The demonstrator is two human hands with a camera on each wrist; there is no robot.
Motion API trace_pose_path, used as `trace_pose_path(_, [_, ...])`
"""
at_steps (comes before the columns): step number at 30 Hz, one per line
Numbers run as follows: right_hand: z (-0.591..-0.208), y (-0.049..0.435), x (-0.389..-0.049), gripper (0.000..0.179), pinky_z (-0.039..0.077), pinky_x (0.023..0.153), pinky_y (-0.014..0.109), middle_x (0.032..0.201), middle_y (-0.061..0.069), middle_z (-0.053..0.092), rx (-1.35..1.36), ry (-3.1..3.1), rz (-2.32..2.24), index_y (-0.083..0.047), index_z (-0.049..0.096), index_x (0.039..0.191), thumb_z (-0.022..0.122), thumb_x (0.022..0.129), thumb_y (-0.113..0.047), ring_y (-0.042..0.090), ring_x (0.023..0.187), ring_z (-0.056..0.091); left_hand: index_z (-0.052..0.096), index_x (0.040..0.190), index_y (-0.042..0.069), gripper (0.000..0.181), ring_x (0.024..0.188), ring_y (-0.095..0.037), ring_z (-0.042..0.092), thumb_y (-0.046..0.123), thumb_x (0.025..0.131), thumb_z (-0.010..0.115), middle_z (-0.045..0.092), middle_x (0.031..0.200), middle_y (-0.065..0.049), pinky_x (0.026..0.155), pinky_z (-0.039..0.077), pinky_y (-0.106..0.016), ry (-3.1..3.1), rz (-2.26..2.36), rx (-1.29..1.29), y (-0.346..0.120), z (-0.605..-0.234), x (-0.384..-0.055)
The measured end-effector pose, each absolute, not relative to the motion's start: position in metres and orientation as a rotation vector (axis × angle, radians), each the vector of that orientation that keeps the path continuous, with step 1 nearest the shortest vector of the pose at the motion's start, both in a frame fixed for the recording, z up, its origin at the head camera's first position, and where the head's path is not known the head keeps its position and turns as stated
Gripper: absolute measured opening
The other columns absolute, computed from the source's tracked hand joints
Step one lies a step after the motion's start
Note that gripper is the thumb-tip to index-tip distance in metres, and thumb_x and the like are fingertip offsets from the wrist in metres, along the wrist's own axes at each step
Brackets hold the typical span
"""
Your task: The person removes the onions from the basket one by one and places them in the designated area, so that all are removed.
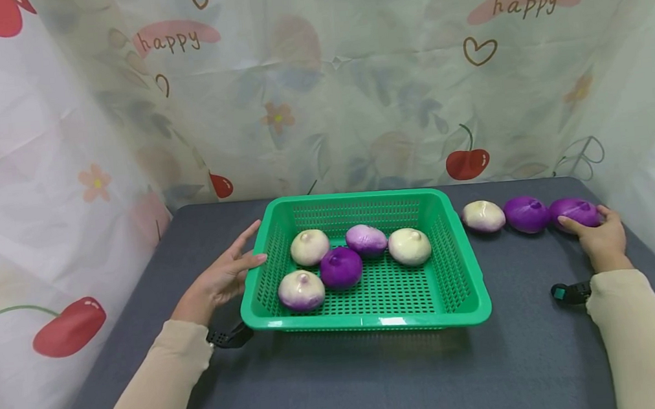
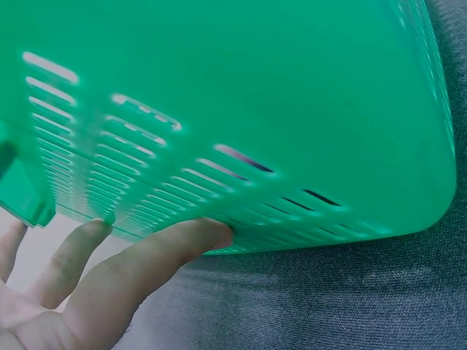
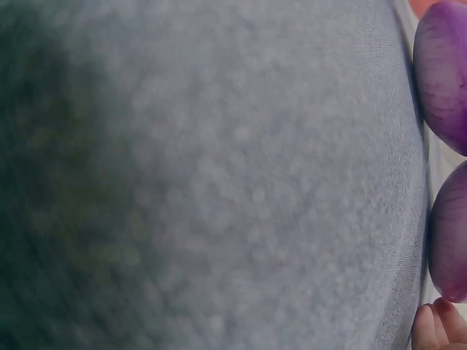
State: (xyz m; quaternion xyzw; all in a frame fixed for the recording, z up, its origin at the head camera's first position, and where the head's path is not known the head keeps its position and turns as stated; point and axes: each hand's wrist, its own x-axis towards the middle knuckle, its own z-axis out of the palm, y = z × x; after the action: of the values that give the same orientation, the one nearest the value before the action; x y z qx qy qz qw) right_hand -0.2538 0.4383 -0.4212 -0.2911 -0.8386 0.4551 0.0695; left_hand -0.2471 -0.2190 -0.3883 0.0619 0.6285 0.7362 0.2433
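Note:
A green plastic basket (image 1: 367,323) stands on the dark table, holding several glossy turnips, some whitish (image 1: 410,246) and some purple (image 1: 341,268). At its left side my left hand (image 1: 220,282) touches the rim with fingers spread. In the left wrist view, the fingers (image 2: 120,284) rest against the slotted outer wall. To the basket's right, a whitish turnip (image 1: 483,217) and a purple turnip (image 1: 527,215) lie in a row. My right hand (image 1: 604,239) grips the purple turnip at the row's right end (image 1: 575,211) between thumb and fingers, and that turnip remains at table level.
The dark grey table (image 1: 343,385) extends in front of the basket. A printed curtain (image 1: 320,120) hangs behind and along both sides. Black bands with small devices sit on both wrists, the right one (image 1: 572,292) just above the tabletop.

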Motion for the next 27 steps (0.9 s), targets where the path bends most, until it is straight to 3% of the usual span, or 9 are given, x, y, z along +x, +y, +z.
trace_pose_path(27, [-0.4236,0.4416,-0.2529,0.098,0.011,0.117,0.056,0.160,0.024,-0.003,-0.820,-2.512,1.439,-0.003,-0.005,0.154,0.058,0.092,-0.044,0.043,0.146,0.003,0.009,0.154,0.044,0.080,0.112,-0.026,0.062,0.007,0.099,0.054,0.020,0.159,-0.015,0.085,0.055,-0.048,1.723,2.009,0.160,-0.2186,-0.3888,-0.2460])
